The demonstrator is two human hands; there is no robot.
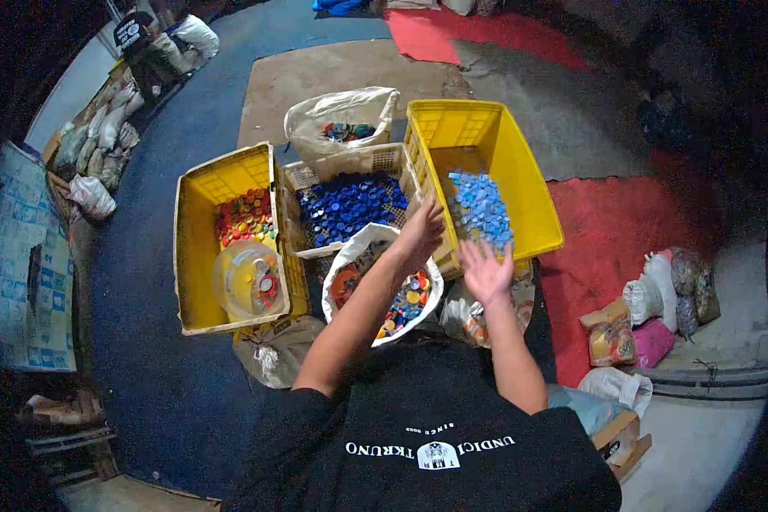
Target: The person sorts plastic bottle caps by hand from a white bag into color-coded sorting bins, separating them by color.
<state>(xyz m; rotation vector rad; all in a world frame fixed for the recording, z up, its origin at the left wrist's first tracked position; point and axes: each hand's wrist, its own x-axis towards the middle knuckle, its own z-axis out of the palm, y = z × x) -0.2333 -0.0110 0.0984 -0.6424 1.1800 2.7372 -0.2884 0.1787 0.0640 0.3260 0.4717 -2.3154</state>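
My left hand [422, 229] is above the gap between the white crate [299, 243] and the right yellow crate [533, 179], its fingers curled; anything inside them is hidden. Palm up, my right hand [488, 273] is open with fingers spread at the near edge of that yellow crate, holding nothing visible. Light blue bottle caps [482, 205] lie in the yellow crate. Dark blue bottle caps [350, 205] fill much of the white crate. Under my left forearm, a white sack [436, 299] holds mixed-colour caps [414, 299].
At left, a yellow crate [198, 273] contains red and yellow caps [246, 218] and a clear round tub [235, 286]. Behind the white crate stands another white sack [316, 115]. Filled bags [644, 299] line the right side. A person [141, 51] is far left near more sacks.
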